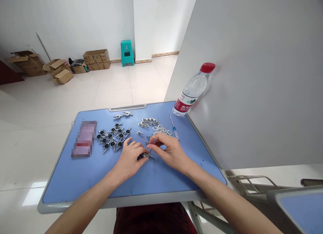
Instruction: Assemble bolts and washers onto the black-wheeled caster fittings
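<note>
My left hand point(131, 156) is closed at the thumb and fingertips on a small metal fitting point(145, 155), holding it low against the blue table point(101, 180). My right hand point(169, 150) pinches a small screwdriver point(150, 149), its thin shaft pointing down at the fitting; fingers cover most of its handle. Just beyond the right fingers lie small loose screws point(148, 140), partly hidden. Flat metal plates point(166, 131) and a group of small metal pieces point(148, 122) sit behind them. A single metal piece point(139, 133) lies apart.
Several fittings with black round centres point(113, 136) spread left of my hands. Two metal pieces point(122, 115) lie near the far edge. A blue-handled screwdriver point(174, 129) and a water bottle point(193, 91) are at right, beside a grey partition point(252, 82). A blurred purple item point(84, 139) lies left.
</note>
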Action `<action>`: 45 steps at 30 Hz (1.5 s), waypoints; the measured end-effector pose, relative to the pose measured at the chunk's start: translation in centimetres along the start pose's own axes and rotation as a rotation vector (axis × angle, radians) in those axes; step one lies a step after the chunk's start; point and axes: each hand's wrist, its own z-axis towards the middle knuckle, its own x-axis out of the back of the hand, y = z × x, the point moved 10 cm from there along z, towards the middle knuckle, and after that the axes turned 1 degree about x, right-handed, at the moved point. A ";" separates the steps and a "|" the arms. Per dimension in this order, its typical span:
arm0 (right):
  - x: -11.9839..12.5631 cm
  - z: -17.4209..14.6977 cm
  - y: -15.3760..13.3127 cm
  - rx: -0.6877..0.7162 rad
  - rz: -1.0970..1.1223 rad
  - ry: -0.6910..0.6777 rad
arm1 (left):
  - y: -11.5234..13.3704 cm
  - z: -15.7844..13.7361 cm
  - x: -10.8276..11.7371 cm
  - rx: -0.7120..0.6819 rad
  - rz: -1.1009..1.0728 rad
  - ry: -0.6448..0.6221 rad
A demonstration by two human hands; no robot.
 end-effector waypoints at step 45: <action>-2.9 0.3 -3.1 0.304 -0.056 -0.172 | -0.6 0.1 -0.5 0.019 -0.063 0.009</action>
